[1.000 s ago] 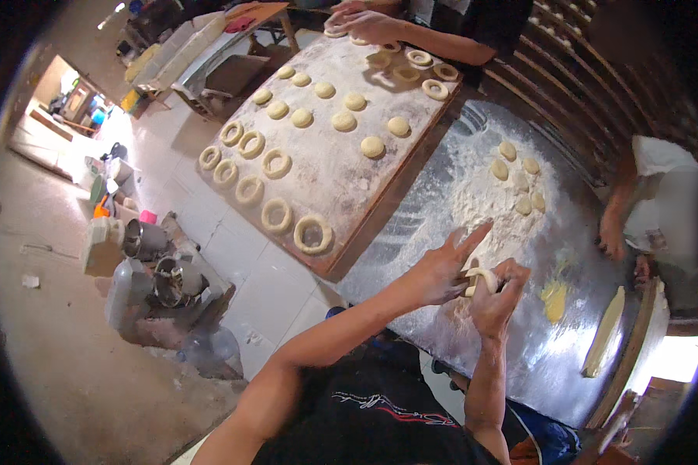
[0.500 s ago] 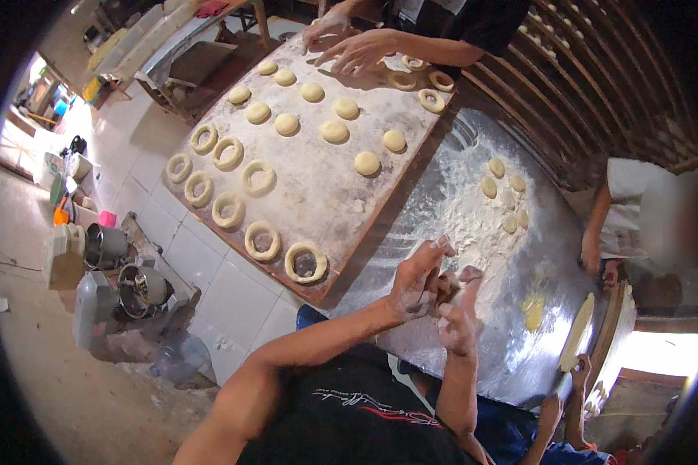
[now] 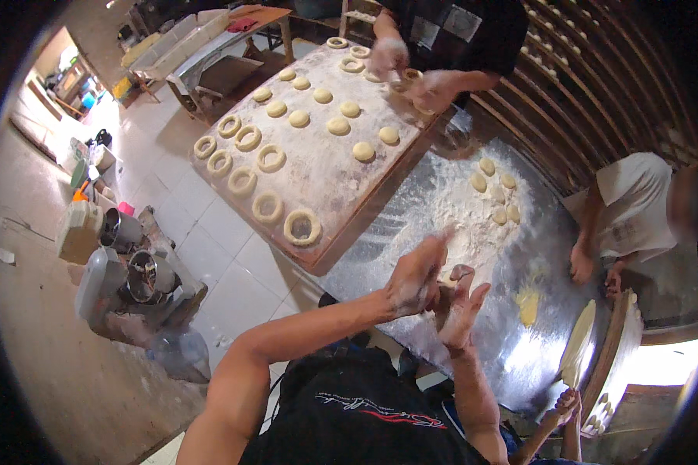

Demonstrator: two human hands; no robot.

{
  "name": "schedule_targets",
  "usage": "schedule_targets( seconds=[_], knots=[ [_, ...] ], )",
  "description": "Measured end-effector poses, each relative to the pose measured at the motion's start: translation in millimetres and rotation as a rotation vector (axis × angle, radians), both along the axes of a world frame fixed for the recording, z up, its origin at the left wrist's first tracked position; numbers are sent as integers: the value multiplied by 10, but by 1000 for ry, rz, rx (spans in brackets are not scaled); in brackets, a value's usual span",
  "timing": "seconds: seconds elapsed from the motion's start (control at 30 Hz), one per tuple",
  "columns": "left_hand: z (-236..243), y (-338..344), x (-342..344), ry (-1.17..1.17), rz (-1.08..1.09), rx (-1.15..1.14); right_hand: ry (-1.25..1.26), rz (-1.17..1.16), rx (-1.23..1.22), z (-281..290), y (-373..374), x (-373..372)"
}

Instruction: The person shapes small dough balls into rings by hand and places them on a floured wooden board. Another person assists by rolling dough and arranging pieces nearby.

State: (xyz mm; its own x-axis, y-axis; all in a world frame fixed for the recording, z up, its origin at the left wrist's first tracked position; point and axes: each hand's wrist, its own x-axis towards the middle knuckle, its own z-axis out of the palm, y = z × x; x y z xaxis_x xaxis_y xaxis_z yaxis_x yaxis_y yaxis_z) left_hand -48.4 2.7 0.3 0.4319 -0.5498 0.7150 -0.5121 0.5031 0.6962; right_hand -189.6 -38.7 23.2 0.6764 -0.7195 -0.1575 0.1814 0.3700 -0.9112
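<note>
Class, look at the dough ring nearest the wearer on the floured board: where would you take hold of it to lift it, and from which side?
Grip the dough ring across its band on the side facing the board's near edge, one finger through the hole and the thumb outside. It lies flat and apart from its neighbour, so coming from above at that open edge probably suits; the dough looks soft, so hold lightly.

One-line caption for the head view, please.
Floured left hand and right hand press dough over a steel table beside a board of rings.

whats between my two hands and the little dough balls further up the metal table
In the head view, only loose white flour on the steel table separates both hands from the pale dough balls.
</note>
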Motion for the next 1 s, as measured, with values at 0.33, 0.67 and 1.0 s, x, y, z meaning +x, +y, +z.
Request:
schedule_targets(
  seconds=[0.33, 0.67, 1.0],
  knots=[
    [189, 334, -239, -110, -45, 39, -70, 33, -102, 116, 214, -65],
    [346, 605, 161, -259, 3, -18, -52, 31, -17, 152, 513, 271],
    [309, 820, 1031, -361, 48, 22, 81, 183, -74, 169, 681, 1168]
  ],
)
